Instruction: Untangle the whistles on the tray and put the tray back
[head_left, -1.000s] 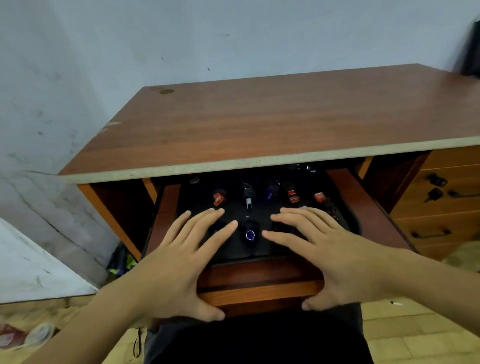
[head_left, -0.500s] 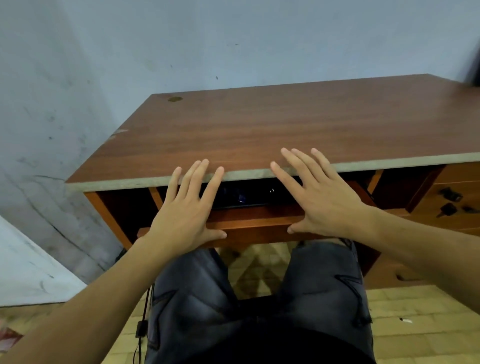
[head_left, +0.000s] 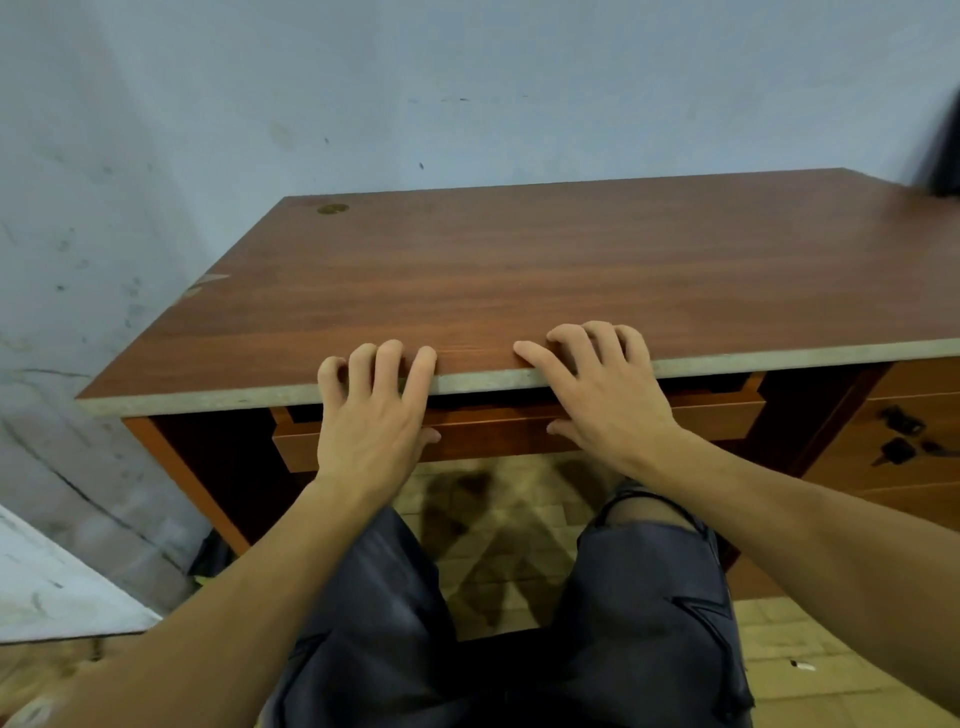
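Under the desk top (head_left: 519, 291), the sliding tray (head_left: 493, 441) sits nearly home; both hands, left (head_left: 371, 415) and right (head_left: 608, 400), press it with curled, empty fingers, which risk pinching.

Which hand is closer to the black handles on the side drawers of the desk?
Right. The right hand rests on the desk's front edge, toward the side where the black handles are. The left hand rests on the same edge, farther from them.
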